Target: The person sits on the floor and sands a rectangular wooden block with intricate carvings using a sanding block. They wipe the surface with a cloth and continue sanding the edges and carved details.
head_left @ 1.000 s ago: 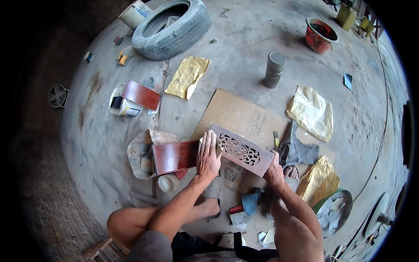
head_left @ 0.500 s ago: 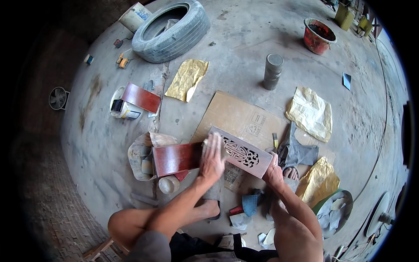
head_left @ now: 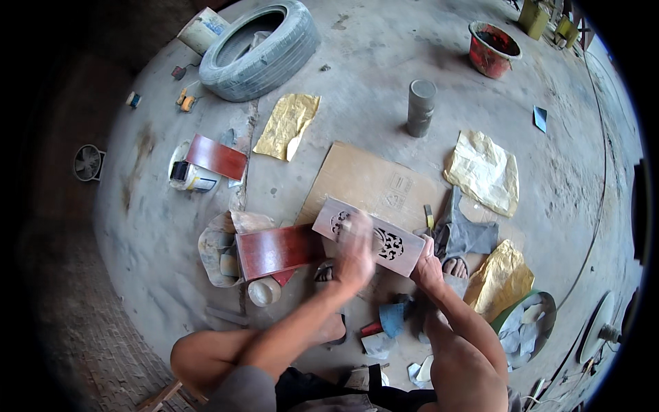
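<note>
Nearest, the right hand point(head_left: 427, 269) is gripping the right end of a pale fretwork panel point(head_left: 409, 251), its fingers clamping on the solid margin there. The left hand point(head_left: 355, 257) is lying over the pierced middle but showing as a blur, so I cannot tell whether its fingers are together, apart or holding something. The panel is slanting across in front of the person, its left end overlapping a glossy reddish-brown board point(head_left: 278, 248) in this view. It is looking thin, so probably light and stiff; the narrow bridges between cut-outs are likely being its fragile part, and the smooth face perhaps slightly slippery. The plain ends and long edges are offering the safer hold. Beyond, flat cardboard point(head_left: 364, 172) is lying on the floor point(head_left: 371, 82), and farther off a grey cylinder point(head_left: 421, 110) is standing upright.
</note>
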The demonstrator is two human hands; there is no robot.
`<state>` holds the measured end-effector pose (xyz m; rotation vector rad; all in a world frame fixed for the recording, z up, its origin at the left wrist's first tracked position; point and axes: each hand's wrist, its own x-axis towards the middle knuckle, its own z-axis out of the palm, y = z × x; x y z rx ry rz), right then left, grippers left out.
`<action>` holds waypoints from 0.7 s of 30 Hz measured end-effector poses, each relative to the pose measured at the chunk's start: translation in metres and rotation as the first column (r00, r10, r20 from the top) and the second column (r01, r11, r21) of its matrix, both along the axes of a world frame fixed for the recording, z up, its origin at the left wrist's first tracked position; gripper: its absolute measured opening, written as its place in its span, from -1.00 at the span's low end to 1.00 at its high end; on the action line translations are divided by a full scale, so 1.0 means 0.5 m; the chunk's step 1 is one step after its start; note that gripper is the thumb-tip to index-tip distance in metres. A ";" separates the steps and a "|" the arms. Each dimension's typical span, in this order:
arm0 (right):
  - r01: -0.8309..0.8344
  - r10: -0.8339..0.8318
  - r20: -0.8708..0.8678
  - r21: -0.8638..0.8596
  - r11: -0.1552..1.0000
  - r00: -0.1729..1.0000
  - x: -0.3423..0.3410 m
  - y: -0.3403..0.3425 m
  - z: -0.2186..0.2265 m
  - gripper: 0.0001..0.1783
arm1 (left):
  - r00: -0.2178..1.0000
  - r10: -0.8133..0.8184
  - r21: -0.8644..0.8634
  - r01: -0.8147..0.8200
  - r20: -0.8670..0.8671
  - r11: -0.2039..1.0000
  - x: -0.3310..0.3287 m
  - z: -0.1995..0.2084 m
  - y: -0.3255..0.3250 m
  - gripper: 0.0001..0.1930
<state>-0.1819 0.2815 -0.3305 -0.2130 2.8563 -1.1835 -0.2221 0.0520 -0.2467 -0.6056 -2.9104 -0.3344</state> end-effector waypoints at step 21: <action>0.061 -0.068 0.126 0.055 0.997 0.990 0.008 0.007 -0.004 -0.20 | 0.993 -0.079 0.203 0.061 0.083 0.977 0.006 0.027 0.065 -0.26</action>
